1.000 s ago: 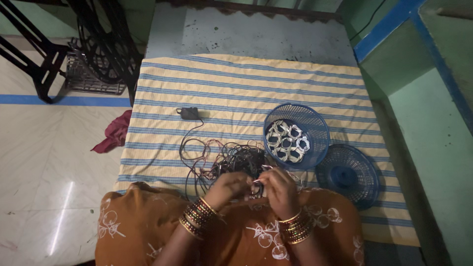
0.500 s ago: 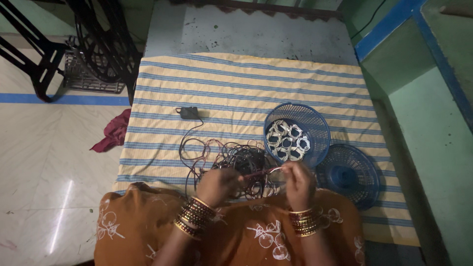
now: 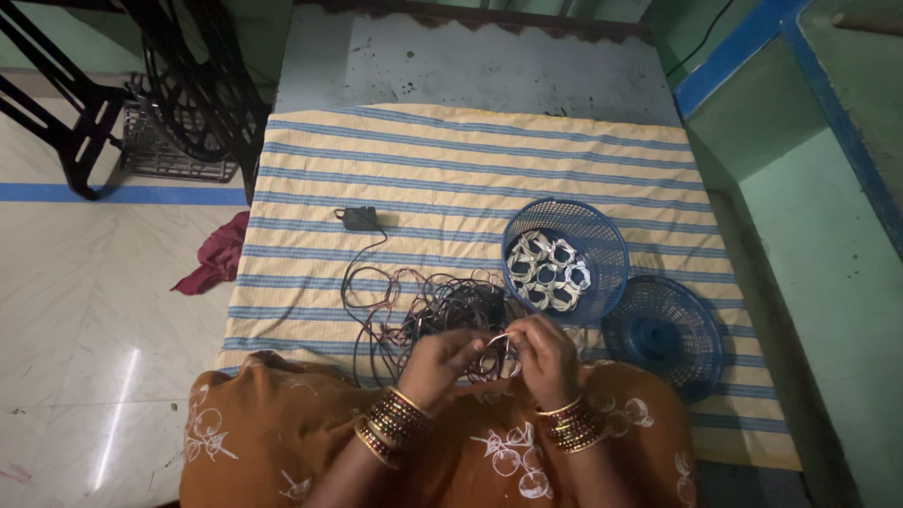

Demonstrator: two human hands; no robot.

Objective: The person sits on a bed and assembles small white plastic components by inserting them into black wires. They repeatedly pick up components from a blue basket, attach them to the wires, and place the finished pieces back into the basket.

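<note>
Between both hands, thin wire

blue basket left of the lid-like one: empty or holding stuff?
Holding stuff. The upright blue basket has a cluster of small white-and-dark coiled pieces covering its bottom; it is not filled to the rim. What the pieces are, cannot tell.

This looks like a room in a home. A striped mat lies on a shiny tiled floor. An old sewing machine stand waits by green walls. Blue baskets sit close.
</note>
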